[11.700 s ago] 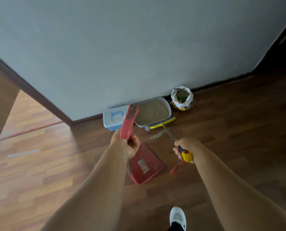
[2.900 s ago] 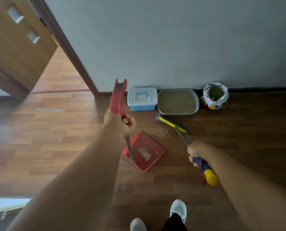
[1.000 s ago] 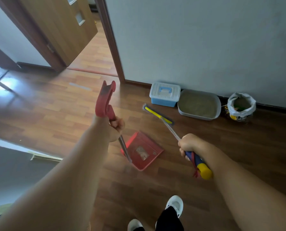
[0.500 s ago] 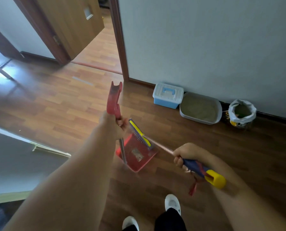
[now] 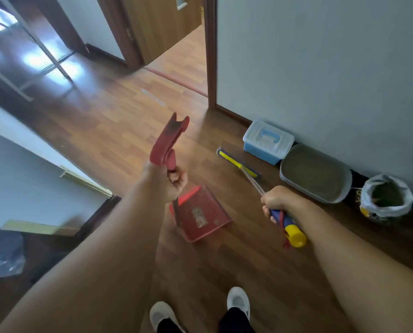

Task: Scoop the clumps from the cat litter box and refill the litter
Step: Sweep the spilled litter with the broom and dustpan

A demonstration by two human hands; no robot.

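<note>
Red dustpan (image 5: 200,213) sits low by my feet on its long handle, which my left hand (image 5: 170,186) clenches near the top; my right hand (image 5: 276,200) grasps the blue-and-yellow grip of the broom (image 5: 237,163), whose head is near the blue storage box (image 5: 268,141); I judge this the tidy-up after scooping and refilling; next, I reckon, both tools want carrying off with the pan level, as pale scraps lie in it; the grey litter box (image 5: 344,188) sits against the wall between the storage box and the open litter bag (image 5: 387,197), its fill tan and level; clumps I cannot make out.
</note>
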